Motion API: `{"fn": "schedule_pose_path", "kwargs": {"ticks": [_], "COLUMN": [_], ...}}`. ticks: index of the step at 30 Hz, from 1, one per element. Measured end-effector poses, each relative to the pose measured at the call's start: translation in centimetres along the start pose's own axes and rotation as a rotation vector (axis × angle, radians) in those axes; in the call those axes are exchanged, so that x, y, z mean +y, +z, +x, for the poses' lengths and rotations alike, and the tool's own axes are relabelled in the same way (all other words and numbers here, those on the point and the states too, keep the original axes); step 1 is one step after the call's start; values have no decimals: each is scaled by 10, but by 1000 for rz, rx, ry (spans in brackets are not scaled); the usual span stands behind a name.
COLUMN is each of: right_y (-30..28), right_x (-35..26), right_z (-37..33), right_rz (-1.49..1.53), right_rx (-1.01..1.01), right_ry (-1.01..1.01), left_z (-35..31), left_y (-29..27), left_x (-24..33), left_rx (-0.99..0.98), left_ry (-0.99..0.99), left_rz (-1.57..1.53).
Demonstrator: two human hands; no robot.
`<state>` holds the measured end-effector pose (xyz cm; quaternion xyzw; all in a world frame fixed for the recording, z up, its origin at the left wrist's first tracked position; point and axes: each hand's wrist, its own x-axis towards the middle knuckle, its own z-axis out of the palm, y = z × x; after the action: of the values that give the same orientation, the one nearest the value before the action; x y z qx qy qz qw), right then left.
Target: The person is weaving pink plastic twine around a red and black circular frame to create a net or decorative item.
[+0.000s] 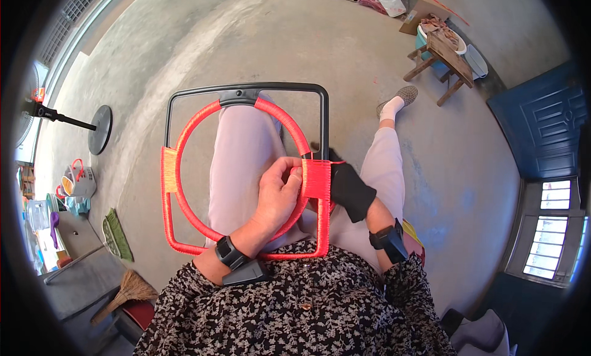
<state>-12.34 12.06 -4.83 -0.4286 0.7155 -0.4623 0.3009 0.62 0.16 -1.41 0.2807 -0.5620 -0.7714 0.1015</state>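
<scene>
A square frame with a ring inside it [248,255] lies upright over my lap, mostly wound in red-orange cord. Its top bar and upper sides are bare and black. Wide bands of cord join ring and square at the left [169,170] and at the right [317,178]. My left hand [278,193], bare, is closed on the ring's right side, thumb and fingers pressed together beside the right band. On the outer side of that band is my right hand [352,191] in a black glove. A short red strand runs from the band to the glove; the frame partly hides those fingers.
A wooden stool [448,57] and a tub with cloth stand at the far right. At the left are a fan base [100,129], a basket [80,180], a green brush head [117,234] and a straw broom [130,289]. A blue door [542,119] is at the right.
</scene>
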Motion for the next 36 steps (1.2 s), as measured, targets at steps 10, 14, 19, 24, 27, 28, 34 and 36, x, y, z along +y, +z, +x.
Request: {"fn": "schedule_pose_path", "kwargs": {"ticks": [10,14,19,24,27,28,34,36], "right_y": [-4,-13,-67,-136,-172,-182,-104,-66], "right_x": [-74,-63,-51,36,75,93,37,8], "right_z": [13,5,-22,-74,-117,-130,-65,-37], "right_rz": [-494,-10,-537,-1079,-840,-793,511,702], "right_rx": [271,500,470,461,815,945,389,156], "right_ry": [-480,-127,-31,190,447,399,359,309], "left_z": [-13,-3,-2,3,6,7,-1,1], "left_y": [6,2,-3,-2,3,1,0,3], "left_x": [38,26,10,5,8,7,15,12], "left_rx": [206,360,22,-40,-59,-72,-44,-52], "left_ry": [1078,902,67,31,17,4,-24,-20], "left_rz": [558,481,-109,-247,-274,-306,-375,-377]}}
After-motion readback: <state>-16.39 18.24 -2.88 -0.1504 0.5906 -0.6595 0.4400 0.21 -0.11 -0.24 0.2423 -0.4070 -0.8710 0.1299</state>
